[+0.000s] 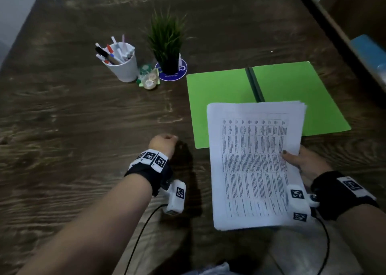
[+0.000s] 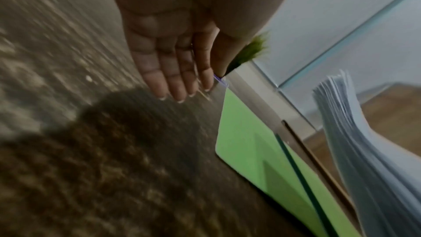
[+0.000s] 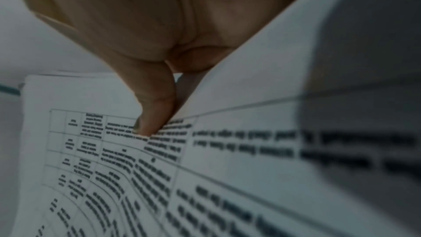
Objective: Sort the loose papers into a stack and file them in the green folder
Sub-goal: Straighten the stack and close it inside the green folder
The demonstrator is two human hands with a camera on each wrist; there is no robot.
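The green folder [image 1: 292,82] lies open on the dark wooden table [image 1: 83,118], right of centre. A stack of printed papers [image 1: 254,161] hangs over the folder's near edge, held by its right side. My right hand [image 1: 300,161] pinches it, thumb [image 3: 150,111] on the top sheet and the other fingers hidden beneath. The sheet edges fan out slightly in the left wrist view, where the stack [image 2: 364,141] rises beside the folder [image 2: 250,141]. My left hand [image 1: 165,141] is left of the folder, fingers [image 2: 177,78] straight and pointing down at the table, holding nothing.
A white cup of pens [image 1: 123,63] stands at the back centre, with a small potted plant [image 1: 167,44] on a blue coaster [image 1: 173,74] and some small tape rolls [image 1: 149,79] beside it. A blue object [image 1: 369,51] sits beyond the table's right edge.
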